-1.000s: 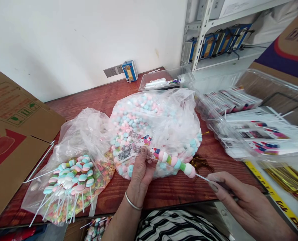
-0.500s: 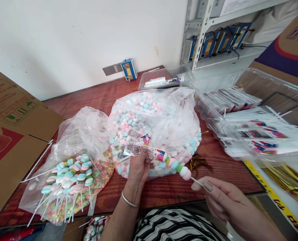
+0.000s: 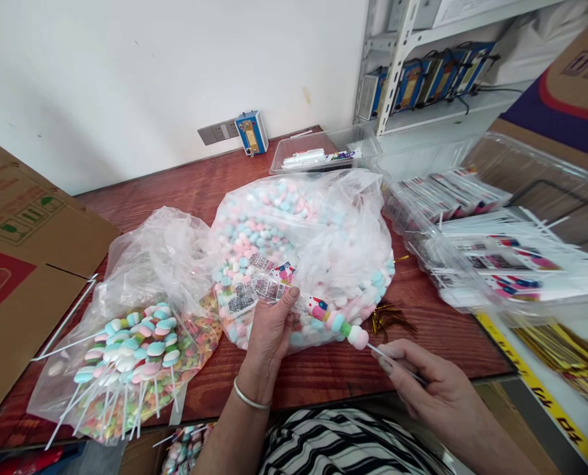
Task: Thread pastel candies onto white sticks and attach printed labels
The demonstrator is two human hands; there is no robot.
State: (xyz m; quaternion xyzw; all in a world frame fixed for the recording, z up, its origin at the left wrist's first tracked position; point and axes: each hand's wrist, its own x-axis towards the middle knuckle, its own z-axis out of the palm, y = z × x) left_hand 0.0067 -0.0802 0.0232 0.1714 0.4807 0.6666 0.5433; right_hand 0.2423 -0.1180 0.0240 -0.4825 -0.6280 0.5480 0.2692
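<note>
Left hand (image 3: 273, 324) pinching a printed clear sleeve (image 3: 254, 293), right hand (image 3: 425, 382) gripping a candy skewer (image 3: 341, 323) by its stick, skewer lying near-level, candy end pointing left into the sleeve's mouth

Sleeve print (image 3: 254, 293) too small to read; right hand (image 3: 422, 386) hides stick's end; cardboard box (image 3: 12, 277) at 9 o'clock cut by edge; shelf devices (image 3: 437, 76) at 1 o'clock blurred.

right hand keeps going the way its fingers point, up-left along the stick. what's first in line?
The right hand would probably first meet the pink candy at the skewer's near end, then the printed sleeve pinched by the left hand. Depth is unclear.
</note>
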